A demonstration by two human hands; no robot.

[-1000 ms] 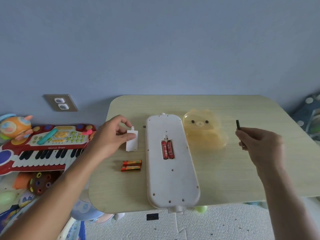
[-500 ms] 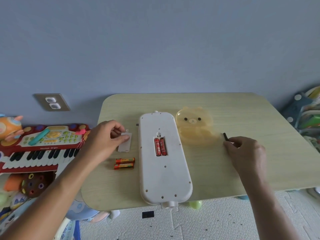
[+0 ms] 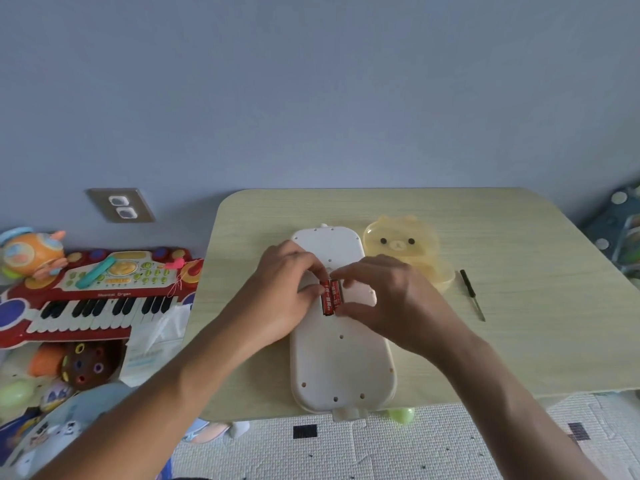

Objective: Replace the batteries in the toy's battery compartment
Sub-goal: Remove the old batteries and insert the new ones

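Note:
The white toy (image 3: 341, 368) lies face down in the middle of the table (image 3: 519, 341). Two red batteries (image 3: 330, 297) sit side by side in its open compartment. My left hand (image 3: 280, 299) comes in from the left, thumb and fingertips against the left battery. My right hand (image 3: 388, 299) closes on the pair from the right, index finger at their top end and thumb at their bottom end. A small black screwdriver (image 3: 471, 294) lies loose on the table to the right. My left hand and forearm hide the compartment cover and the spare batteries.
A translucent yellow bear-shaped box (image 3: 401, 244) stands just behind and right of the toy. A red toy keyboard (image 3: 97, 299) and other toys fill the floor at the left. The toy's near end overhangs the table's front edge.
My right hand has let go of the screwdriver, which now lies on the table. Both hands have moved in to the battery compartment; my left hand has left the cover.

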